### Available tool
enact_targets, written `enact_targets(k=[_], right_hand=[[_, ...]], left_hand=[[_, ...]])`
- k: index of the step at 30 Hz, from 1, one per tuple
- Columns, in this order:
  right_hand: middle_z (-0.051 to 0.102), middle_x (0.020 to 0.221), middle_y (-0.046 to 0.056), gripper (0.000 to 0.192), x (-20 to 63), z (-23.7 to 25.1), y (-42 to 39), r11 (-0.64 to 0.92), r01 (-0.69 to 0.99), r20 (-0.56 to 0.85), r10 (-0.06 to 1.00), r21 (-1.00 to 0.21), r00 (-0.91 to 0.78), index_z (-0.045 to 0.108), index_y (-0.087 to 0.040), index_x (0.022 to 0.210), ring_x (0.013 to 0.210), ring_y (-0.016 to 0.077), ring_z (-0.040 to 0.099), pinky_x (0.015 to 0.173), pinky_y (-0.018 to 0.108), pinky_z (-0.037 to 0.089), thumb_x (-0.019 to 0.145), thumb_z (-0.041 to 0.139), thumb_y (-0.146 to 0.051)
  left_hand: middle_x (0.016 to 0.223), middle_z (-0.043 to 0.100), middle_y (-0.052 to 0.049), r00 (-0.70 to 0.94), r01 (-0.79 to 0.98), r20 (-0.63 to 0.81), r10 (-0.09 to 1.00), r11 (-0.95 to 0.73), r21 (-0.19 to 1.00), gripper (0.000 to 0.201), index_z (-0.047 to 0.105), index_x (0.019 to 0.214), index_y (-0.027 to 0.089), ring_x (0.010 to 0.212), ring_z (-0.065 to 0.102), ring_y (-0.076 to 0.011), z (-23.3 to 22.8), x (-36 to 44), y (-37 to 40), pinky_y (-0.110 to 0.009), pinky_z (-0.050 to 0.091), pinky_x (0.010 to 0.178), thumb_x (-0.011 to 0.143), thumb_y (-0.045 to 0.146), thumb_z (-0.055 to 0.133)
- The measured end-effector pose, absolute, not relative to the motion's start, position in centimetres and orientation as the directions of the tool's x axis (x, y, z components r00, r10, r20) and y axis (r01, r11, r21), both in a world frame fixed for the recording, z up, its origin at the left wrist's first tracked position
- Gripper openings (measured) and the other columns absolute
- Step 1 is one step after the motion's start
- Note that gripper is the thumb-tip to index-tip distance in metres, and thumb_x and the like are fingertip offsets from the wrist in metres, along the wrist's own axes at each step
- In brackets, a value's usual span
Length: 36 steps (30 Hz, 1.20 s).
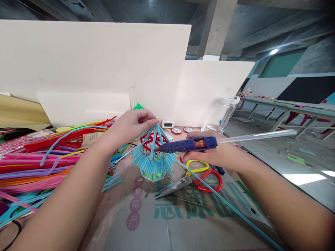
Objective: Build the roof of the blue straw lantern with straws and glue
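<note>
On the flattened brown cardboard sheet with green and purple printing that is covering the near part of the tabletop, a long thin blue straw is lying slantwise toward the near right corner. Just beyond it, small silver snips and red-handled scissors are lying side by side, with a yellow-handled tool touching them. Along the left edge, a heap of bright plastic straws in pink, orange, purple and red is spreading out. In the middle of the tabletop, the small umbrella-shaped model of pale blue straws with a red frame is standing upright. The left hand is pinching its peak, grip clamped on the tip. The right hand is gripping the blue hot glue gun with a clear glue stick, closed around it, nozzle touching the model's side. Farther back, a small white digital timer and a clear plastic jar are sitting near the far edge, against white foam boards.
</note>
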State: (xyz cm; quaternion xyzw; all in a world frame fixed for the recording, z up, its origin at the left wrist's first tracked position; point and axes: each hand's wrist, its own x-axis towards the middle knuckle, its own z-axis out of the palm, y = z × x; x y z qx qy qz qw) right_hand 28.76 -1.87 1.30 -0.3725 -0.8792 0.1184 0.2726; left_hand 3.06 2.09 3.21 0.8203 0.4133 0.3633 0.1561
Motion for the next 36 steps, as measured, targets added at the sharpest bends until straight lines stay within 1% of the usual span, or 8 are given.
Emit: enact_targets(k=[2, 5, 8, 11, 16, 24, 31, 36], right_hand=[[0.07, 0.087, 0.004, 0.036, 28.8, 1.32, -1.78, 0.703, 0.587, 0.408, 0.711, -0.402, -0.572, 0.07, -0.021, 0.1, 0.078, 0.0184, 0.062, 0.067, 0.027, 0.047, 0.074, 0.074, -0.046], [0.069, 0.083, 0.002, 0.028, 28.88, 1.37, -1.75, 0.709, 0.598, 0.436, 0.704, -0.374, -0.561, 0.069, -0.02, 0.087, 0.073, 0.0161, 0.06, 0.065, 0.026, 0.045, 0.073, 0.075, -0.043], [0.065, 0.073, 0.0, 0.028, 28.99, 1.3, -1.72, 0.703, 0.606, 0.459, 0.707, -0.372, -0.538, 0.065, -0.018, 0.077, 0.062, 0.0132, 0.056, 0.057, 0.024, 0.042, 0.072, 0.075, -0.044], [0.066, 0.072, 0.001, 0.032, 29.14, 1.0, -1.55, 0.686, 0.591, 0.468, 0.725, -0.425, -0.505, 0.066, -0.018, 0.084, 0.061, 0.0137, 0.057, 0.054, 0.023, 0.043, 0.071, 0.075, -0.047], [0.072, 0.083, 0.003, 0.039, 29.35, 0.64, -1.26, 0.648, 0.547, 0.439, 0.762, -0.531, -0.477, 0.068, -0.021, 0.102, 0.072, 0.0178, 0.064, 0.062, 0.026, 0.051, 0.073, 0.074, -0.047], [0.07, 0.075, 0.002, 0.034, 29.31, 1.09, -1.44, 0.677, 0.549, 0.454, 0.736, -0.49, -0.502, 0.068, -0.02, 0.096, 0.069, 0.0167, 0.063, 0.058, 0.025, 0.05, 0.074, 0.073, -0.045], [0.071, 0.081, 0.001, 0.029, 29.6, 1.13, -1.25, 0.688, 0.537, 0.467, 0.726, -0.488, -0.505, 0.066, -0.02, 0.091, 0.07, 0.0152, 0.062, 0.061, 0.024, 0.049, 0.074, 0.075, -0.042], [0.072, 0.081, 0.003, 0.034, 29.52, 1.23, -1.46, 0.656, 0.514, 0.417, 0.752, -0.554, -0.511, 0.066, -0.018, 0.098, 0.07, 0.0153, 0.065, 0.06, 0.024, 0.05, 0.075, 0.073, -0.043]], left_hand=[[0.065, 0.06, 0.001, 0.393, 0.566, 0.466, 0.792, -0.608, 0.557, 0.024, 0.066, 0.085, 0.018, 0.057, 0.05, -0.0107, 3.28, 3.1, 1.97, -0.024, 0.039, 0.056, 0.085, 0.039, 0.056], [0.063, 0.059, 0.001, 0.398, 0.565, 0.471, 0.787, -0.615, 0.55, 0.023, 0.066, 0.085, 0.018, 0.059, 0.051, -0.0114, 3.37, 3.15, 1.74, -0.024, 0.039, 0.057, 0.085, 0.039, 0.055], [0.062, 0.058, 0.001, 0.41, 0.567, 0.479, 0.776, -0.628, 0.533, 0.023, 0.067, 0.086, 0.019, 0.059, 0.052, -0.0121, 3.39, 3.16, 1.6, -0.024, 0.04, 0.057, 0.085, 0.039, 0.055], [0.064, 0.06, 0.001, 0.409, 0.577, 0.479, 0.777, -0.627, 0.523, 0.023, 0.067, 0.086, 0.019, 0.059, 0.052, -0.0118, 3.36, 3.14, 1.61, -0.025, 0.04, 0.058, 0.085, 0.038, 0.055], [0.067, 0.062, 0.0, 0.411, 0.588, 0.482, 0.774, -0.629, 0.508, 0.025, 0.068, 0.087, 0.019, 0.062, 0.053, -0.0125, 3.32, 3.11, 1.71, -0.025, 0.041, 0.059, 0.086, 0.039, 0.054], [0.077, 0.066, -0.001, 0.418, 0.588, 0.501, 0.758, -0.646, 0.486, 0.026, 0.068, 0.087, 0.019, 0.066, 0.055, -0.0123, 3.33, 3.06, 1.77, -0.025, 0.042, 0.063, 0.086, 0.041, 0.053], [0.08, 0.067, -0.001, 0.432, 0.577, 0.515, 0.741, -0.666, 0.474, 0.023, 0.067, 0.086, 0.019, 0.072, 0.057, -0.0128, 3.34, 3.07, 1.81, -0.024, 0.042, 0.065, 0.086, 0.037, 0.054], [0.08, 0.067, 0.0, 0.435, 0.58, 0.51, 0.742, -0.665, 0.472, 0.023, 0.068, 0.087, 0.019, 0.071, 0.057, -0.0126, 3.37, 3.13, 1.79, -0.024, 0.042, 0.064, 0.087, 0.037, 0.054]])
